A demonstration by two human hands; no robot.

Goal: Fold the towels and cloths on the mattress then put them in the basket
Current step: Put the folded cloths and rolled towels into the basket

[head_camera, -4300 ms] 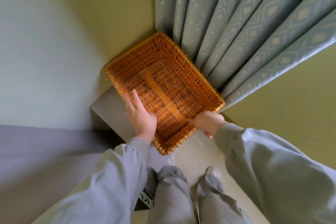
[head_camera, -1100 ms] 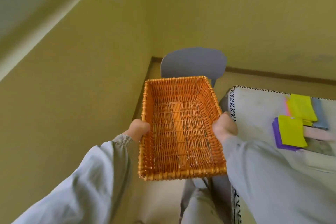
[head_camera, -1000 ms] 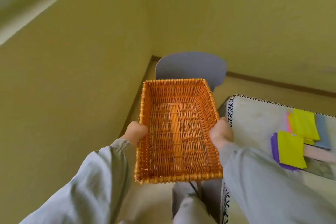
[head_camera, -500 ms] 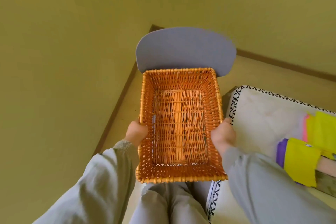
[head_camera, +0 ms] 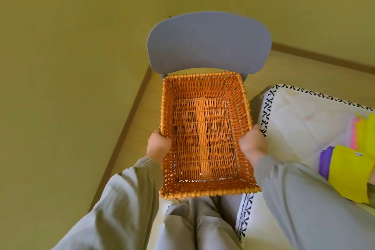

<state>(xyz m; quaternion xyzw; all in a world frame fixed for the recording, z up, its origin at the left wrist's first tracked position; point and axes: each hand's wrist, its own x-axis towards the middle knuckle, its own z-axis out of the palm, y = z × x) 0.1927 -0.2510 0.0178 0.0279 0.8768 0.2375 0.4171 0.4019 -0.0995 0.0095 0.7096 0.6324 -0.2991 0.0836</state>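
The mattress [head_camera: 300,119] fills the right of the frame, and I judge it the main hazard: its patterned corner lies just beside the basket's right wall, so a sideways swing could catch there. The grey chair [head_camera: 207,44] stands at upper centre. If the basket lands off-centre on its seat, it may tip to the floor. The empty wicker basket [head_camera: 203,185] sits at mid-frame, in front of the chair back and above my view of the knees. It holds nothing yet, and the cloths look well apart from it, so each will need a long reach. The yellow cloth [head_camera: 349,174] and purple cloth [head_camera: 324,160] at the right edge lie stacked, and a careless pull could drag both.

The left hand [head_camera: 158,146] grips the left rim and the right hand [head_camera: 252,144] grips the right rim, both clamped on the basket.

Hidden from me: the chair seat is covered by the basket, so I cannot tell whether the basket rests on it or hangs above. The cloths are cut off at the right edge, their number unclear. The fingers outside the weave are out of sight
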